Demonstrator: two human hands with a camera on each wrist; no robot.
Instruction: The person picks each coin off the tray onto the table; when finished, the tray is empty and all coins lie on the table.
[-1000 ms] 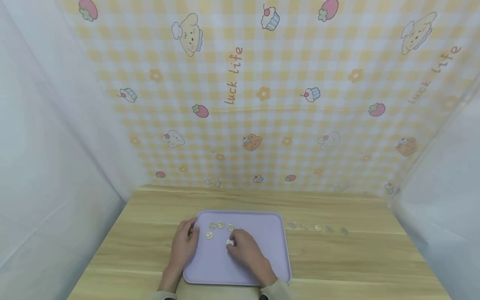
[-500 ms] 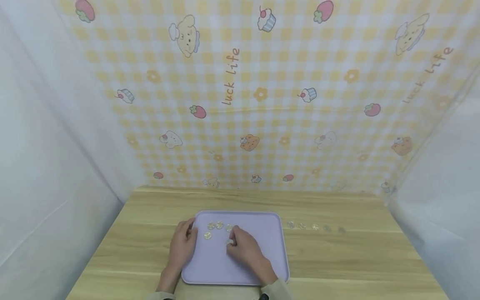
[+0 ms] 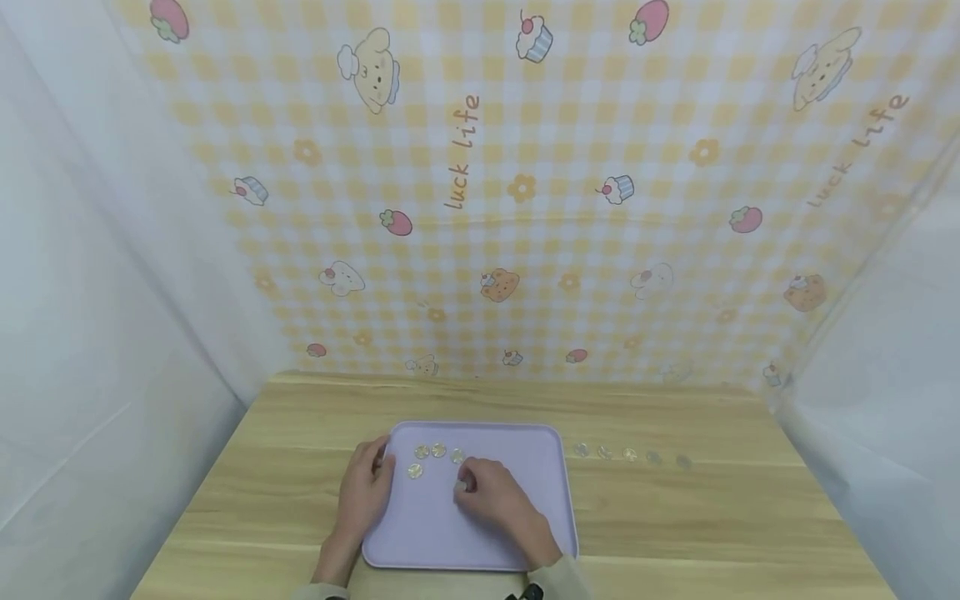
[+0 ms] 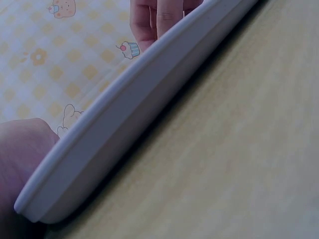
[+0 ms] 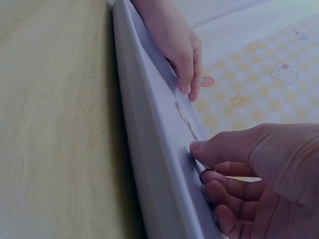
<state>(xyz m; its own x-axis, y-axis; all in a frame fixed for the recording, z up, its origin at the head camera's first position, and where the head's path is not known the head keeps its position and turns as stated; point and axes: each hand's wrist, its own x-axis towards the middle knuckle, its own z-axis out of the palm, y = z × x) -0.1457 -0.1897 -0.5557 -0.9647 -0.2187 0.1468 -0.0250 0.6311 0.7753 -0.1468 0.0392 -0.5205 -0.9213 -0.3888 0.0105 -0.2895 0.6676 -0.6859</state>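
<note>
That right hand (image 3: 497, 497) pinches a coin (image 3: 461, 486); a slack thumb could drop it. The left hand (image 3: 364, 485), relaxed, touches the tray (image 3: 427, 533).

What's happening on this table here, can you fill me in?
A person is handling small, round coin-like discs. The right hand pinches one disc over the lilac tray; whether it touches the tray is hard to tell. The left hand rests at the tray's left edge. Four discs lie on the tray, and five more sit in a row on the wooden table to its right.
</note>
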